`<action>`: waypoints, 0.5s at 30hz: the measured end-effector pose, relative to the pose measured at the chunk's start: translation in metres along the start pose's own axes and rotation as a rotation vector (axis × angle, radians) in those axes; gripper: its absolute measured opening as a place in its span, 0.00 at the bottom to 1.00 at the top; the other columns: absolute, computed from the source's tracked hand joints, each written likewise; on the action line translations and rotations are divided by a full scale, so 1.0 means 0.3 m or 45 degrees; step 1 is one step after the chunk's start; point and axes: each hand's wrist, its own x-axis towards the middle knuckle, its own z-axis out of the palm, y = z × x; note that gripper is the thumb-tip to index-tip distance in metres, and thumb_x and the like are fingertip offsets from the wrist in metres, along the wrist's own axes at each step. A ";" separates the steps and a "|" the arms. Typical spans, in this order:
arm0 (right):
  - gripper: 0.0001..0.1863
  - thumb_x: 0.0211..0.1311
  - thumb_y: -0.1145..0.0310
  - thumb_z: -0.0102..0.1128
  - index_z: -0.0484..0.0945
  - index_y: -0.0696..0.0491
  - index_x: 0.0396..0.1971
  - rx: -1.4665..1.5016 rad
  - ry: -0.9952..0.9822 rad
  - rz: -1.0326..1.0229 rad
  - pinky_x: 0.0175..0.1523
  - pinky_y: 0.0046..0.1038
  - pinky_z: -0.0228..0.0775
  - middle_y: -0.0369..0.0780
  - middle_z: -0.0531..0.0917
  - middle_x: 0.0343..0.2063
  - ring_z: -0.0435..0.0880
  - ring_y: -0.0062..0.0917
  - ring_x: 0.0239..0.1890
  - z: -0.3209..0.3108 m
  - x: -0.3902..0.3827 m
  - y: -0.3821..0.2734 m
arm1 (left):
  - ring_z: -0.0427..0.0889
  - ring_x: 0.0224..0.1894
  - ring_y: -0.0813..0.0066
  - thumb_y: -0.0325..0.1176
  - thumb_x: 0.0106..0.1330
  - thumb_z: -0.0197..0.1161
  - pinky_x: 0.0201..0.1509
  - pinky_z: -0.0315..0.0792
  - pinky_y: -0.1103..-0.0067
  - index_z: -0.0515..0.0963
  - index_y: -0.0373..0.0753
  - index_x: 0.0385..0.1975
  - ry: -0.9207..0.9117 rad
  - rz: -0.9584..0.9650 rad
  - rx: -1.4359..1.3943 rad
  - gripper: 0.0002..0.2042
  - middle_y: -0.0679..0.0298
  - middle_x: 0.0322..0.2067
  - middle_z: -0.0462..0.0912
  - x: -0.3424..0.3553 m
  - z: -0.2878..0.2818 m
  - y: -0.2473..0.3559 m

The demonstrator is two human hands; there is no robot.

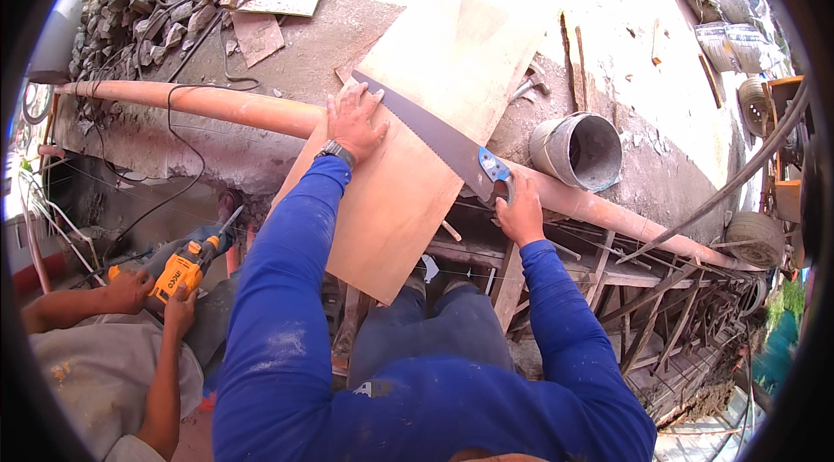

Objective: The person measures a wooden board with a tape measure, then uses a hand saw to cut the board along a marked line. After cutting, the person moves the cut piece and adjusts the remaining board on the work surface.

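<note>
A sheet of plywood (393, 206) lies tilted across a long orange pipe, its near part jutting toward my legs. My left hand (356, 122) presses flat on the sheet with its fingers spread, the fingertips close to the far end of the saw blade. In my right hand (521, 210) is the blue and black handle of a handsaw (434, 128). The toothed blade lies slantwise across the plywood, from upper left to lower right. The lighter plywood area (465, 49) extends beyond the blade. Whether the teeth are in a cut, I cannot tell.
The orange pipe (234, 108) runs across the slab edge. A grey bucket (577, 152) lies tipped beside a hammer (530, 84). At left, another person's hands hold a yellow power tool (180, 273). Rubble (143, 15), cables and sacks (725, 2) lie farther out; wooden framing (643, 314) stands below.
</note>
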 end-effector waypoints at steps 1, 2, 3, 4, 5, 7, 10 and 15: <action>0.32 0.58 0.71 0.70 0.73 0.57 0.64 0.015 0.073 -0.038 0.66 0.48 0.72 0.55 0.78 0.56 0.78 0.56 0.59 0.033 0.014 0.006 | 0.53 0.82 0.58 0.55 0.65 0.67 0.84 0.38 0.44 0.70 0.59 0.75 0.005 -0.035 -0.010 0.35 0.59 0.77 0.60 -0.017 -0.014 -0.025; 0.29 0.59 0.72 0.69 0.75 0.58 0.62 0.022 0.145 -0.066 0.65 0.47 0.72 0.55 0.79 0.54 0.79 0.56 0.59 0.065 0.030 0.029 | 0.53 0.82 0.58 0.54 0.65 0.68 0.84 0.38 0.44 0.70 0.57 0.74 0.003 -0.064 -0.032 0.36 0.58 0.77 0.60 -0.036 -0.019 -0.037; 0.27 0.60 0.72 0.68 0.76 0.60 0.60 0.030 0.221 -0.096 0.65 0.47 0.73 0.56 0.81 0.52 0.80 0.56 0.59 0.088 0.045 0.055 | 0.53 0.82 0.58 0.54 0.64 0.69 0.84 0.39 0.44 0.70 0.56 0.74 0.006 -0.092 -0.053 0.36 0.57 0.78 0.59 -0.052 -0.034 -0.049; 0.25 0.59 0.73 0.68 0.77 0.60 0.58 0.098 0.154 -0.027 0.62 0.46 0.74 0.55 0.82 0.50 0.82 0.53 0.55 0.099 0.057 0.092 | 0.54 0.82 0.58 0.53 0.63 0.70 0.83 0.43 0.44 0.70 0.53 0.73 0.060 -0.199 -0.049 0.37 0.56 0.78 0.59 -0.073 -0.048 -0.062; 0.24 0.59 0.73 0.68 0.78 0.60 0.56 0.170 0.086 0.040 0.59 0.45 0.75 0.53 0.84 0.48 0.83 0.50 0.51 0.105 0.073 0.133 | 0.56 0.81 0.57 0.53 0.62 0.72 0.83 0.46 0.45 0.71 0.51 0.73 0.114 -0.307 -0.043 0.38 0.55 0.78 0.59 -0.112 -0.062 -0.084; 0.20 0.59 0.74 0.67 0.79 0.61 0.52 0.388 0.025 0.124 0.54 0.42 0.76 0.50 0.85 0.43 0.85 0.43 0.45 0.072 0.077 0.147 | 0.61 0.79 0.55 0.51 0.60 0.75 0.80 0.55 0.49 0.72 0.47 0.71 0.106 -0.472 -0.099 0.38 0.52 0.76 0.63 -0.191 -0.109 -0.124; 0.16 0.57 0.80 0.59 0.78 0.60 0.48 0.770 -0.040 0.142 0.40 0.29 0.76 0.40 0.83 0.38 0.81 0.21 0.36 -0.051 0.048 0.065 | 0.74 0.70 0.51 0.50 0.59 0.77 0.72 0.69 0.57 0.76 0.42 0.66 -0.118 -0.645 -0.308 0.36 0.48 0.69 0.74 -0.294 -0.190 -0.217; 0.20 0.54 0.84 0.55 0.71 0.55 0.48 1.032 0.117 0.028 0.33 0.23 0.72 0.36 0.77 0.34 0.77 0.17 0.30 -0.271 -0.040 -0.017 | 0.87 0.55 0.46 0.53 0.59 0.77 0.62 0.79 0.60 0.83 0.35 0.55 -0.308 -0.633 -0.467 0.31 0.42 0.51 0.88 -0.281 -0.308 -0.239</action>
